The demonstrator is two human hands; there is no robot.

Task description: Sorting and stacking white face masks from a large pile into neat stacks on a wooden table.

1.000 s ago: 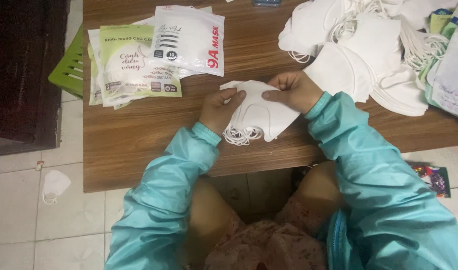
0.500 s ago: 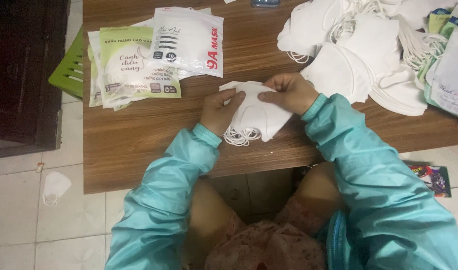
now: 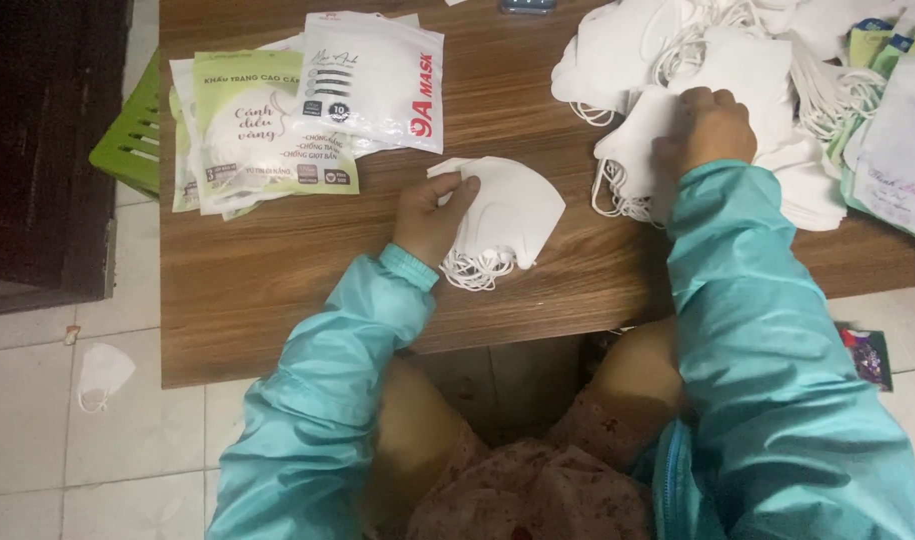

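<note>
Masks and packets on a table [image 3: 277, 300]

Stack [image 3: 507, 215] at centre; packets [image 3: 307, 110] left of it; pile [image 3: 717, 90] right.

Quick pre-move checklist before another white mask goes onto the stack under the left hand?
1. Left hand pins the mask stack: ok.
2. Right hand on the loose mask pile: ok.
3. Single mask pinched, not several: cannot tell.
4. Ear loops of the stack lying free of the pile: ok.
5. Printed pouches apart from the stack: ok.
6. Every mask on the table: not ok, a stray mask lies on the floor.
</note>
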